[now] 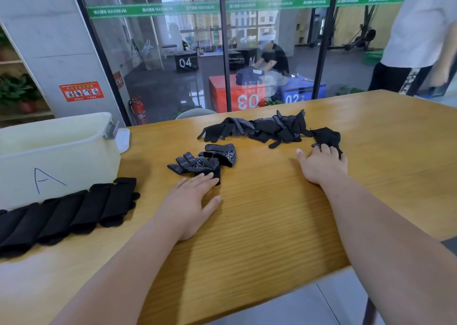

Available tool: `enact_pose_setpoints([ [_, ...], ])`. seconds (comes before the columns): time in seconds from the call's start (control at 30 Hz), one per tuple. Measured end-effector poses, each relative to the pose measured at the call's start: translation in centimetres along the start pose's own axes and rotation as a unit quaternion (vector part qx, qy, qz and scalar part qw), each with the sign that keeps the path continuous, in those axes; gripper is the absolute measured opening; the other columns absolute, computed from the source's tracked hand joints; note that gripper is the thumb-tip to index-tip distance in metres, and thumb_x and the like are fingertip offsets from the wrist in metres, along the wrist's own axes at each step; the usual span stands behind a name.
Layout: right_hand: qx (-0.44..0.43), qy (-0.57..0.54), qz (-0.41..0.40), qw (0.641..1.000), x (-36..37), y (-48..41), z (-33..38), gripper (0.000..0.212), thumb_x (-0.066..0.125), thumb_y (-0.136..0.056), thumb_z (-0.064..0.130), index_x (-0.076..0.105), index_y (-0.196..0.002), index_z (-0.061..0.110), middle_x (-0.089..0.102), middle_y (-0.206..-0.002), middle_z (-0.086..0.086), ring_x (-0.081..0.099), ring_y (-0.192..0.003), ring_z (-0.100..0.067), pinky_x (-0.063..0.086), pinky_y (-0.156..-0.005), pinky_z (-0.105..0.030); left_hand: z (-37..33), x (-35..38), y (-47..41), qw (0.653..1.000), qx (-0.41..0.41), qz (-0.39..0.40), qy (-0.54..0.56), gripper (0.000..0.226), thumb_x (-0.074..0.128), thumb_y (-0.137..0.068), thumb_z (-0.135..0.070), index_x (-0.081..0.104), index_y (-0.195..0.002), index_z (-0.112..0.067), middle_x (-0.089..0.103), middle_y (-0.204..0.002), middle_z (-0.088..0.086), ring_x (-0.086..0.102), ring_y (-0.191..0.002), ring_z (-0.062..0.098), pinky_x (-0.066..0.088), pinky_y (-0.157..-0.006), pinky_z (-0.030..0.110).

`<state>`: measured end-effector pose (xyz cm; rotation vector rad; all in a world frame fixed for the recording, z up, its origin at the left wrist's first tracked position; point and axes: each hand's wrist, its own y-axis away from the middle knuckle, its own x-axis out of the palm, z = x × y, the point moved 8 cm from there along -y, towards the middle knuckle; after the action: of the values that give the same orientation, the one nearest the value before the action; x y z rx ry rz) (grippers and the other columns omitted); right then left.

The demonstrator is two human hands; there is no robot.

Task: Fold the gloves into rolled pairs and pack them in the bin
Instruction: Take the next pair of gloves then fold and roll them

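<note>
Left of the fingers: cream plastic bin marked A (pixel 57 151), rolled black gloves (pixel 66 213). Left hand (pixel 188 201), fingers straight, presses the white-dotted black glove pair (pixel 200 162); right hand (pixel 321 163), fingers spread, rests on a plain black knit glove (pixel 326 136). Pulling it may drag along the tangled black glove heap (pixel 267 126).

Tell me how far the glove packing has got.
Done: a row of folded gloves lies in front of the bin, not in it. In hand: the left hand rests on a dotted glove; the right hand touches a black glove. Left: the loose pile behind, then packing everything.
</note>
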<state>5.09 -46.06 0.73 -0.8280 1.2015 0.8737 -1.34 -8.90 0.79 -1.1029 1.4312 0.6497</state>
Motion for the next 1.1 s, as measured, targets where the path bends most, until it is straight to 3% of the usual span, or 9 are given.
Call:
enact_pose_setpoints([
  [0.17, -0.030, 0.026, -0.041, 0.998, -0.5, 0.5, 0.9, 0.081, 0.010, -0.105, 0.064, 0.048, -0.155, 0.012, 0.041, -0.161, -0.007, 0.036, -0.149, -0.031, 0.017, -0.127, -0.055, 0.1, 0.1, 0.0, 1.000, 0.000, -0.007, 0.007, 0.062, 0.037, -0.106, -0.064, 0.036, -0.162, -0.038, 0.025, -0.171, -0.021, 0.014, -0.159, -0.001, 0.013, -0.131, 0.035],
  [0.47, -0.154, 0.087, -0.098, 0.979, -0.9, 7.3, 8.8, 0.068, 0.018, -0.107, 0.054, 0.068, -0.133, 0.017, 0.062, -0.137, -0.008, 0.048, -0.132, -0.032, 0.027, -0.123, -0.051, 0.1, 0.0, 0.0, 1.000, -0.008, -0.006, -0.001, 0.062, 0.038, -0.105, -0.064, 0.039, -0.161, -0.038, 0.029, -0.170, -0.020, 0.019, -0.158, 0.001, 0.016, -0.131, 0.040],
  [0.67, -0.207, 0.050, -0.106, 0.971, -1.0, 13.6, 13.3, 0.056, 0.027, -0.105, 0.046, 0.071, -0.121, 0.015, 0.067, -0.119, -0.006, 0.052, -0.117, -0.028, 0.041, -0.106, -0.045, -0.3, -0.4, 0.0, 0.999, -0.020, 0.011, -0.032, 0.061, 0.038, -0.105, -0.064, 0.041, -0.160, -0.037, 0.030, -0.170, -0.017, 0.024, -0.157, 0.005, 0.014, -0.132, 0.043],
  [0.8, -0.264, 0.081, -0.141, 0.951, -1.6, 17.1, 15.2, 0.045, 0.029, -0.104, 0.035, 0.069, -0.113, 0.018, 0.071, -0.104, -0.002, 0.049, -0.111, -0.027, 0.039, -0.097, -0.044, -0.2, -1.3, 0.5, 0.998, -0.029, 0.018, -0.052, 0.059, 0.035, -0.105, -0.064, 0.050, -0.154, -0.036, 0.042, -0.165, -0.016, 0.037, -0.152, 0.007, 0.016, -0.131, 0.043],
  [0.9, -0.309, 0.060, -0.184, 0.931, -2.1, 18.1, 15.3, 0.042, 0.030, -0.098, 0.030, 0.072, -0.096, 0.023, 0.072, -0.085, 0.007, 0.049, -0.100, -0.021, 0.037, -0.087, -0.040, -0.6, -2.6, 2.1, 0.998, -0.024, -0.014, -0.062, 0.053, 0.039, -0.106, -0.060, 0.062, -0.145, -0.032, 0.062, -0.148, -0.012, 0.053, -0.137, 0.013, 0.026, -0.126, 0.039],
  [1.0, -0.315, -0.084, -0.216, 0.921, -3.1, 17.8, 14.2, 0.032, 0.048, -0.097, 0.026, 0.077, -0.111, 0.028, 0.075, -0.100, 0.010, 0.053, -0.103, -0.018, 0.042, -0.085, -0.037, -0.8, -3.4, 4.3, 0.995, -0.024, -0.072, -0.059, 0.046, 0.043, -0.105, -0.054, 0.071, -0.132, -0.030, 0.072, -0.130, -0.011, 0.061, -0.120, 0.018, 0.036, -0.116, 0.036],
  [1.1, -0.265, -0.133, -0.168, 0.940, -2.8, 16.4, 13.0, 0.043, 0.042, -0.101, 0.030, 0.065, -0.139, 0.030, 0.072, -0.126, 0.008, 0.052, -0.121, -0.020, 0.048, -0.094, -0.041, -0.4, -3.5, 5.6, 0.991, -0.026, -0.122, -0.055, 0.047, 0.035, -0.103, -0.052, 0.077, -0.110, -0.031, 0.076, -0.110, -0.013, 0.062, -0.101, 0.013, 0.037, -0.113, 0.036],
])
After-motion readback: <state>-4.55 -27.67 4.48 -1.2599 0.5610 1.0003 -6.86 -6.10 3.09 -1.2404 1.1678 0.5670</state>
